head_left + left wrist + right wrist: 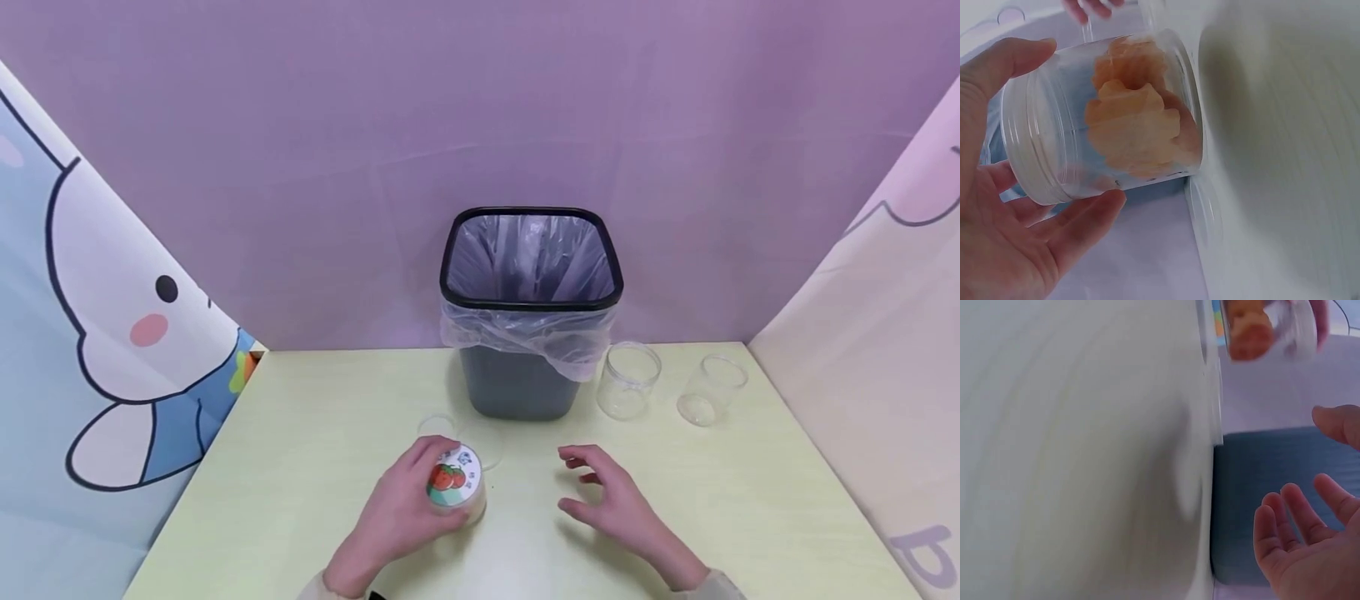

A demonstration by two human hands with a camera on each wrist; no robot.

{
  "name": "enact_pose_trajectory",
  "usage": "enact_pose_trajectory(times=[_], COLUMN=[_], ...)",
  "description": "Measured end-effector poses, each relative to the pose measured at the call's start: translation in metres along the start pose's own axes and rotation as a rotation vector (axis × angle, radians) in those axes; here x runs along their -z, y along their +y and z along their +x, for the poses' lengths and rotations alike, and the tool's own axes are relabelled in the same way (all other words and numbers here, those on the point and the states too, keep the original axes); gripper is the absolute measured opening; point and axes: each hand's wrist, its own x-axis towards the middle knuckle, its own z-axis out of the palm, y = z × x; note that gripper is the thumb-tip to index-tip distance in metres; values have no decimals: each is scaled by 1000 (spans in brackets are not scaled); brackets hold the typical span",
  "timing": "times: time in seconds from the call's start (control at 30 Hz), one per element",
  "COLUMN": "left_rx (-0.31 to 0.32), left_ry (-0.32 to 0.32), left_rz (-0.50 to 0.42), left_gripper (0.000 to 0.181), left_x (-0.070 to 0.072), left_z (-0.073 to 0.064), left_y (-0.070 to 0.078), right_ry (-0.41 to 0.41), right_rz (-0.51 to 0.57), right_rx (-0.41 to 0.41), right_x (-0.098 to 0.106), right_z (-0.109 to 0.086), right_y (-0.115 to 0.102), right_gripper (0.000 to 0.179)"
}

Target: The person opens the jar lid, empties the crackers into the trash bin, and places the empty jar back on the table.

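Observation:
My left hand (405, 504) grips a clear plastic jar (1063, 134) round its lid end, thumb on one side and fingers on the other. The lid carries a round label (454, 477) with red tomatoes on it. Inside the jar, near its base, lie several orange, wavy-edged pieces (1132, 128); the left wrist view shows the base close to the tabletop. To the right, my right hand (611, 504) hovers over the table with loosely bent fingers and nothing in it. Just behind the jar, two clear round lids (491, 442) lie flat on the table.
A grey bin (517, 387) with a black rim and a clear liner bag (525, 333) stands at the back centre. Right of it are two lidless clear jars, one wider (624, 392) and one narrower (708, 396). Fabric walls (337, 208) enclose the pale table (300, 433).

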Motion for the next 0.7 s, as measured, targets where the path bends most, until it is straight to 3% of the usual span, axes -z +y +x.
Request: enact_pose_trajectory(times=[0.17, 0.4, 0.7], left_rx=[-81, -178, -212], left_ry=[-24, -41, -66], left_rz=[7, 33, 14], left_gripper=[76, 77, 80], left_x=[-10, -23, -38], left_z=[3, 9, 16], left_y=[12, 23, 27], right_ry=[-67, -158, -173], right_rz=[39, 108, 159], right_rx=[55, 21, -59], right_x=[-11, -25, -39], right_z=[3, 5, 8], right_y=[-4, -9, -10], right_gripper=[68, 75, 82])
